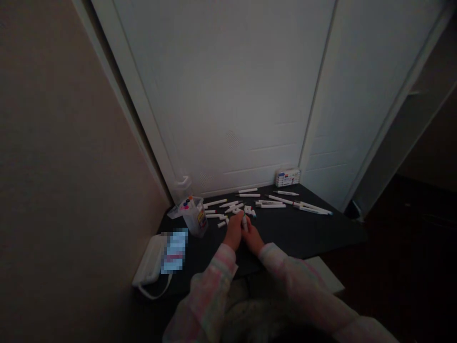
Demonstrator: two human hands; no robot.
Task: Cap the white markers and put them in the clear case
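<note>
Both my hands meet over a dark mat (296, 228) on the floor. My left hand (233, 232) and my right hand (253, 238) are closed together round a white marker (244, 223) held upright between them. Several white markers (250, 202) and loose caps lie scattered on the mat just beyond my fingers. A clear container (194, 216) with a few markers standing in it is to the left of my left hand. The light is dim and the fingers are small in view.
A white door (228, 105) rises right behind the mat. A small box of markers (287, 177) stands against it at the back right. A white pouch (152, 262) lies at the left, beside a beige wall. A white sheet (326, 274) peeks out at the right.
</note>
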